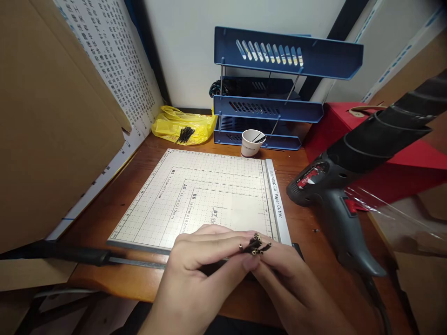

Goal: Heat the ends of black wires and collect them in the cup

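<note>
Both hands meet over the near edge of a paper cutter (223,200) that lies on the wooden surface (139,281). The fingers of the left hand (206,265) and of the right hand (284,270) are closed together around a small bundle of thin black tubes (256,244), whose open ends (pale-rimmed, like little rings) point up between the thumbs. A few of the tubes fan out to the sides.

The cutter's long handle (80,255) sticks out on the left, beside a big sheet of cardboard (52,116). Past the far edge of the board, a yellow plastic bag (164,124) lies crumpled with a pile of short black pieces (186,134) on it. A paper cup (251,143) stands near the board's far right corner, with some dark thin pieces (259,138) in it. Behind the cup is a blue tray rack (272,109). On the right, a heat gun (335,200) stands nose up, its grip towards the person, in front of a red box (401,172).
</note>
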The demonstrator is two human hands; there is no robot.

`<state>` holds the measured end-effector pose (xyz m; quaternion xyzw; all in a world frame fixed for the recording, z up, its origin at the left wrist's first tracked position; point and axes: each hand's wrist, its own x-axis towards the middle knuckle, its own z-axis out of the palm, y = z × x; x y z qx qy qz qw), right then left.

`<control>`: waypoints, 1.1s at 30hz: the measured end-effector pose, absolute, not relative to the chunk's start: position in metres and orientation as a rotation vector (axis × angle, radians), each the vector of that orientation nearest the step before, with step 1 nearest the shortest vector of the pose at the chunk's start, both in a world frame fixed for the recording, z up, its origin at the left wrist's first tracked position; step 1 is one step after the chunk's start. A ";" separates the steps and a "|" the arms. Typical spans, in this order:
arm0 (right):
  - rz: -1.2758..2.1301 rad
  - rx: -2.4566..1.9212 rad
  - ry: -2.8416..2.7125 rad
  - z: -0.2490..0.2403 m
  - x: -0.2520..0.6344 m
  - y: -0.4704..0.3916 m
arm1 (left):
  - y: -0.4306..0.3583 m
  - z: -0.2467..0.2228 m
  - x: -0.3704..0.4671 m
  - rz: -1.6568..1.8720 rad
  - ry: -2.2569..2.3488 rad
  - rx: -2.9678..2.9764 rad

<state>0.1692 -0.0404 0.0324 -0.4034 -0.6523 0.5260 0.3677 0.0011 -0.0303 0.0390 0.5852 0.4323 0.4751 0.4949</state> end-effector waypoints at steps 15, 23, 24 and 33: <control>1.309 -1.239 -1.647 0.034 0.165 -0.045 | -0.033 0.037 -0.003 1.039 1.102 1.453; 0.662 -1.623 -2.027 0.073 0.178 0.020 | -0.018 0.007 -0.012 1.046 1.418 1.749; 0.522 -1.716 -2.080 0.083 0.177 0.043 | -0.016 0.004 -0.014 1.013 1.419 1.801; 0.027 -2.342 -2.291 0.138 0.159 0.214 | -0.016 0.002 -0.022 0.933 1.368 1.849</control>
